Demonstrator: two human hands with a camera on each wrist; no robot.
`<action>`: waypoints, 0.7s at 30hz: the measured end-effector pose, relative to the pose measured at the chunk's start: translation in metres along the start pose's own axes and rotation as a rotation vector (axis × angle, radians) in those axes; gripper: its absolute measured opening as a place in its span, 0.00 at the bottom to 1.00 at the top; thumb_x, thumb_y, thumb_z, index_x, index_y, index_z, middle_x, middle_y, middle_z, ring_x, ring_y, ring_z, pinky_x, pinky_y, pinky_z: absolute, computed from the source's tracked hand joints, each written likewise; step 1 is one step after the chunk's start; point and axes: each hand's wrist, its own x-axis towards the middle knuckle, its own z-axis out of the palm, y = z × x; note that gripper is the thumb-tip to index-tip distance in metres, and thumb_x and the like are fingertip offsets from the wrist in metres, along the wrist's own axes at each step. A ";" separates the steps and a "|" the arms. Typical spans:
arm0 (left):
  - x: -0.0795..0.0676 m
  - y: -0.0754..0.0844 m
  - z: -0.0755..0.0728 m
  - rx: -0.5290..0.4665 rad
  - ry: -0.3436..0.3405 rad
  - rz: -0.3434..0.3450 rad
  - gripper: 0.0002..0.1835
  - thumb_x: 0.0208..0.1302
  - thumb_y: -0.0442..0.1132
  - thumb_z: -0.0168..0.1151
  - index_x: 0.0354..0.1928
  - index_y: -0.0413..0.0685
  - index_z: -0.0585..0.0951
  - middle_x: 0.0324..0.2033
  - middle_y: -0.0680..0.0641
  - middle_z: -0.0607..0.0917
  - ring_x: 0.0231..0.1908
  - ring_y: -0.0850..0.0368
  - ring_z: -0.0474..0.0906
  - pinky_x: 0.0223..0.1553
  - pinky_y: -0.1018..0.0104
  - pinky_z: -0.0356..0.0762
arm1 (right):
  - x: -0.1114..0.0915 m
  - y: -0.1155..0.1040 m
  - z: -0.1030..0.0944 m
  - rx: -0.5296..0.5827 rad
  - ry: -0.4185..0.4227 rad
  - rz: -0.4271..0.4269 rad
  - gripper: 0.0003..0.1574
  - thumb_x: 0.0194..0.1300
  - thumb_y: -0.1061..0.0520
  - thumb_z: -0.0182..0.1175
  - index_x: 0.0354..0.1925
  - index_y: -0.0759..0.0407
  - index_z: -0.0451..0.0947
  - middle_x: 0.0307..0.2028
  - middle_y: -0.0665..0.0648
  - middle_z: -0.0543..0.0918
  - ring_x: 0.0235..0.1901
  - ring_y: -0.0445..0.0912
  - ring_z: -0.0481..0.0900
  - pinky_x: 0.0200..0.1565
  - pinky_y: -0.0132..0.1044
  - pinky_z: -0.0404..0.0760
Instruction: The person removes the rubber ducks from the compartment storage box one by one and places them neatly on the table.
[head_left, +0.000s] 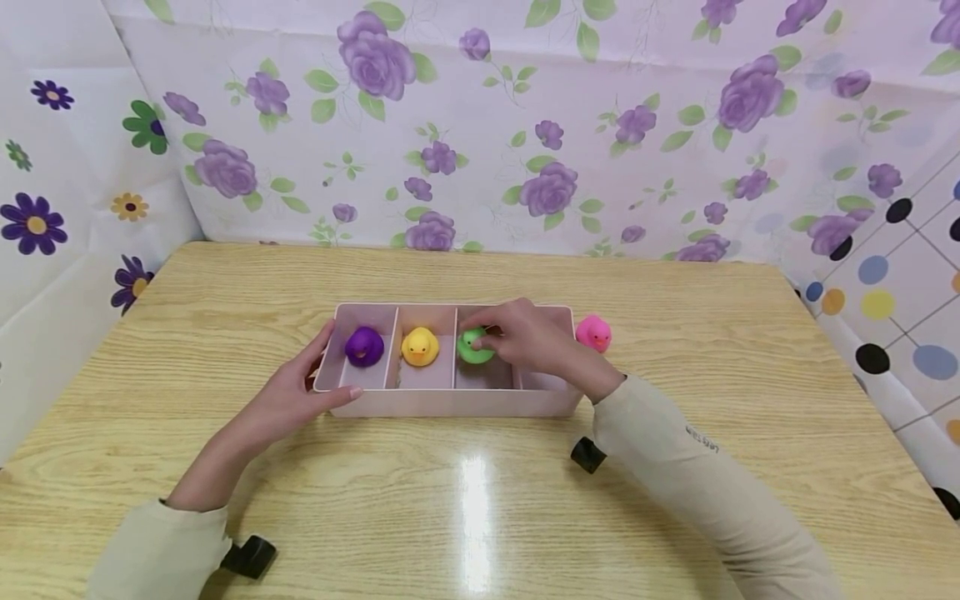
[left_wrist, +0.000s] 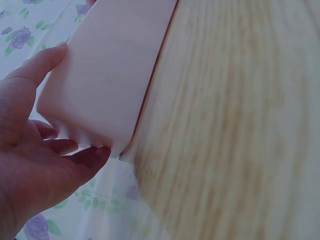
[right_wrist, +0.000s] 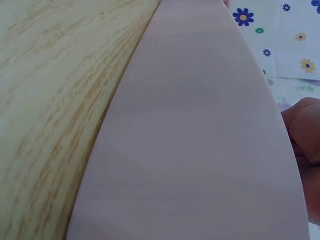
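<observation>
A long pale pink box (head_left: 450, 405) with dividers lies across the table. My left hand (head_left: 288, 398) grips its left end, thumb over the front rim; in the left wrist view the fingers of the left hand (left_wrist: 47, 167) bend against the end wall. In the third compartment from the left, my right hand (head_left: 528, 337) pinches a green rubber duck (head_left: 474, 355) between thumb and index finger. A purple duck (head_left: 364, 347) occupies the leftmost compartment, a yellow duck (head_left: 420, 347) the one beside it. The box's long wall (right_wrist: 190, 130) covers much of the right hand (right_wrist: 306, 155) in the right wrist view.
Just beyond the box's right end, a pink duck (head_left: 595, 332) sits on the wooden table (head_left: 375, 500). Flower-patterned sheeting (head_left: 465, 125) rises along the table's back edge. Each sleeve has a small black device at its wrist.
</observation>
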 end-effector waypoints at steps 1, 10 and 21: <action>0.000 0.000 0.000 -0.001 0.000 0.000 0.56 0.61 0.43 0.69 0.77 0.50 0.37 0.74 0.33 0.44 0.69 0.31 0.48 0.63 0.37 0.57 | 0.000 0.000 0.000 0.001 -0.002 -0.004 0.15 0.63 0.65 0.64 0.49 0.64 0.83 0.44 0.57 0.85 0.36 0.44 0.77 0.39 0.31 0.77; 0.000 0.001 0.000 -0.004 -0.002 0.000 0.56 0.61 0.43 0.68 0.77 0.50 0.37 0.73 0.33 0.45 0.69 0.32 0.48 0.63 0.38 0.57 | -0.007 0.002 -0.007 -0.011 0.040 -0.032 0.15 0.61 0.65 0.66 0.48 0.63 0.84 0.41 0.55 0.86 0.34 0.43 0.77 0.38 0.32 0.77; 0.000 -0.001 0.000 -0.007 -0.005 0.000 0.56 0.61 0.43 0.68 0.77 0.51 0.37 0.73 0.32 0.45 0.69 0.32 0.49 0.63 0.38 0.58 | -0.010 0.000 -0.016 0.005 0.066 0.004 0.17 0.57 0.66 0.69 0.47 0.64 0.85 0.42 0.58 0.86 0.36 0.44 0.82 0.40 0.34 0.80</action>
